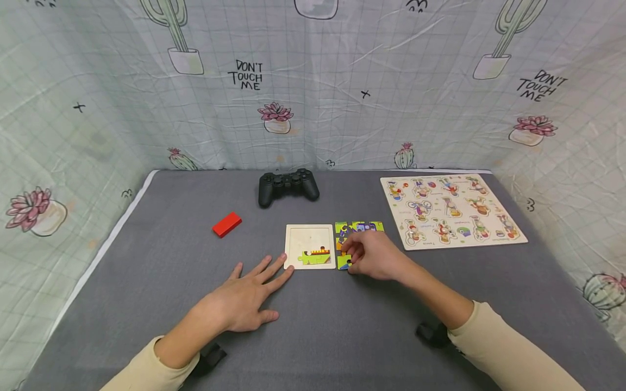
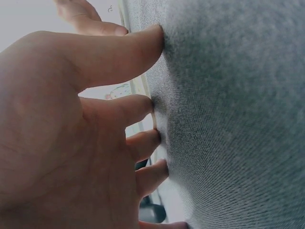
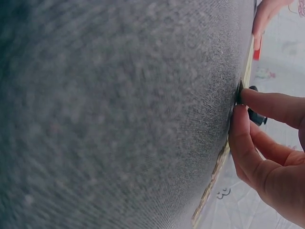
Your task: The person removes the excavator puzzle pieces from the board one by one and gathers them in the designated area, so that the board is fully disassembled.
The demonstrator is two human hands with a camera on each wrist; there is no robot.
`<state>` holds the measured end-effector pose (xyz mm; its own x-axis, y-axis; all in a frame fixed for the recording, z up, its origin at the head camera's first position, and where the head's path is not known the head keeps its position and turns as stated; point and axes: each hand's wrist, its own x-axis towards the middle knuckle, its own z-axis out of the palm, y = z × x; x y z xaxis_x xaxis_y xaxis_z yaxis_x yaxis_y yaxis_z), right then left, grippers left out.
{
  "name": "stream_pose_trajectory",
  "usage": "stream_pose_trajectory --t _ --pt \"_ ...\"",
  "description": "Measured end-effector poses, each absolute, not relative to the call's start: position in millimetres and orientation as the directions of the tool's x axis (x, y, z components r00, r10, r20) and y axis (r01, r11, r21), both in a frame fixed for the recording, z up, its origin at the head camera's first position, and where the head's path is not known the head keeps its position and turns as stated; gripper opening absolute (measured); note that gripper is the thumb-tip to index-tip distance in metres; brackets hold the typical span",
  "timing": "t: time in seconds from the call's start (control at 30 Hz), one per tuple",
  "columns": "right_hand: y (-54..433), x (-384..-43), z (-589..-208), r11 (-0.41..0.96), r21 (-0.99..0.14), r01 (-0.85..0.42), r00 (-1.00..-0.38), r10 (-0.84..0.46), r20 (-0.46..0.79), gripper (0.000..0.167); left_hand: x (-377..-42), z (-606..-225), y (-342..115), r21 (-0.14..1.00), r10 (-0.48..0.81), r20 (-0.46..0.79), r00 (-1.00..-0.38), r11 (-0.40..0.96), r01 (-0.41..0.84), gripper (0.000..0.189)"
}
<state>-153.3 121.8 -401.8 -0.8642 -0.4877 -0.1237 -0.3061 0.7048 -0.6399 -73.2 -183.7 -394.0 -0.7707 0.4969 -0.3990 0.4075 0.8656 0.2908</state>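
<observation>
A square wooden puzzle tray (image 1: 295, 237) lies mid-table, a few joined green, red and yellow pieces (image 1: 315, 258) in its lower right part. My left hand (image 1: 244, 301) is spread flat on the cloth, fingertips at the tray's lower left edge; the left wrist view shows its fingertips (image 2: 158, 40) down on the cloth. Beside the tray's right edge lie several colourful puzzle pieces (image 1: 367, 225), partly covered by my right hand (image 1: 376, 254). Its thumb and fingers pinch a green and blue puzzle piece (image 1: 343, 262) at the near end, seen edge-on and dark in the right wrist view.
Behind the tray sits a black game controller (image 1: 288, 185). A red block (image 1: 227, 224) lies to the left. At the right back is a large wooden board (image 1: 452, 212) with printed figures. Patterned cloth (image 1: 313, 81) hangs behind and along both sides of the grey table.
</observation>
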Motion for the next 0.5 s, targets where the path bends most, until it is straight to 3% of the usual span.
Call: stream_pose_trajectory --t 0.5 --pt "116.5 -150.3 -400.8 0.741 -0.584 -0.332 -0.868 -0.483 -0.119 0.032 -72.0 -393.9 -184.1 0.297 0.5 -0.39 -0.773 0.863 0.408 0.087"
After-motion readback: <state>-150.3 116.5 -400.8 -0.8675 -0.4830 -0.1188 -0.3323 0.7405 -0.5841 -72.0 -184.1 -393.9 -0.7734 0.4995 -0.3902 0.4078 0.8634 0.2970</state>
